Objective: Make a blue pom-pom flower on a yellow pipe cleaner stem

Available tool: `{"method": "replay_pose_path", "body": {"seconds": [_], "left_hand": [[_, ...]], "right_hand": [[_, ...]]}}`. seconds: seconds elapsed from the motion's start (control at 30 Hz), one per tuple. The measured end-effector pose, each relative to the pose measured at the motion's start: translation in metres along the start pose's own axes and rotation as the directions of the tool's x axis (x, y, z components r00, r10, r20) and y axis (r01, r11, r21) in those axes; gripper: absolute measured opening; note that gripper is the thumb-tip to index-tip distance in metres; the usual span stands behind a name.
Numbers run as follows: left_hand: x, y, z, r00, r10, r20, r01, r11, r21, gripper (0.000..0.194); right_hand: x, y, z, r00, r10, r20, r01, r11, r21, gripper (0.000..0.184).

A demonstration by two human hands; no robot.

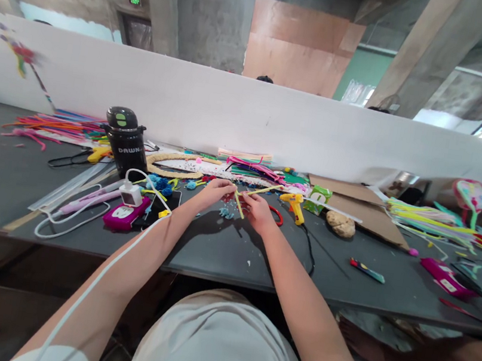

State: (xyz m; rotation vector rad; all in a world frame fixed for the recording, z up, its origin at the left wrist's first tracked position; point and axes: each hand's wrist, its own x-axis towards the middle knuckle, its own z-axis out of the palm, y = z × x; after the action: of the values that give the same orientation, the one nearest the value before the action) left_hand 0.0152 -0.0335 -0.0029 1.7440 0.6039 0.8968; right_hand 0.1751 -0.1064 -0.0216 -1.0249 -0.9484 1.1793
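Note:
My left hand (217,193) and my right hand (260,212) meet above the middle of the table, fingers pinched. Between them is a pale yellow pipe cleaner (240,207), bent, with one end pointing down and another stretch reaching right past my right hand. Both hands grip it. Small blue fluffy bits (227,213) lie on the table just below my fingers. Close by my right hand are red scissor handles (277,215), partly hidden, and a yellow glue gun (295,207) with a black cord.
Left of my arm stand a black bottle (128,145), a magenta power socket (124,217) and a white charger (131,193) whose cable crosses my left forearm. Colourful pipe cleaners (63,125) lie at back left. A cutter knife (367,270) and a stone-like lump (340,224) lie right.

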Motion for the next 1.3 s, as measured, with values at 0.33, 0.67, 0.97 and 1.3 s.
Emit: {"method": "replay_pose_path", "body": {"seconds": [0.33, 0.67, 0.97, 1.3], "left_hand": [[0.001, -0.001, -0.001, 1.000, -0.020, -0.007, 0.020, 1.000, -0.003, 0.041], [-0.003, 0.001, 0.001, 0.996, -0.085, 0.014, 0.084, 0.994, 0.071, 0.045], [0.000, 0.001, -0.002, 0.999, -0.034, 0.008, 0.031, 0.970, 0.241, 0.047], [-0.003, 0.001, -0.003, 0.999, -0.034, 0.041, 0.026, 0.982, 0.188, 0.046]], "right_hand": [[0.001, 0.005, 0.001, 0.999, -0.047, 0.000, 0.047, 0.998, -0.052, 0.033], [0.001, 0.009, 0.000, 0.989, -0.150, 0.013, 0.149, 0.970, -0.190, 0.029], [-0.006, 0.001, 0.003, 0.970, -0.243, 0.000, 0.230, 0.915, -0.331, 0.028], [-0.010, -0.003, 0.004, 0.951, -0.291, 0.102, 0.305, 0.845, -0.440, 0.026]]}}
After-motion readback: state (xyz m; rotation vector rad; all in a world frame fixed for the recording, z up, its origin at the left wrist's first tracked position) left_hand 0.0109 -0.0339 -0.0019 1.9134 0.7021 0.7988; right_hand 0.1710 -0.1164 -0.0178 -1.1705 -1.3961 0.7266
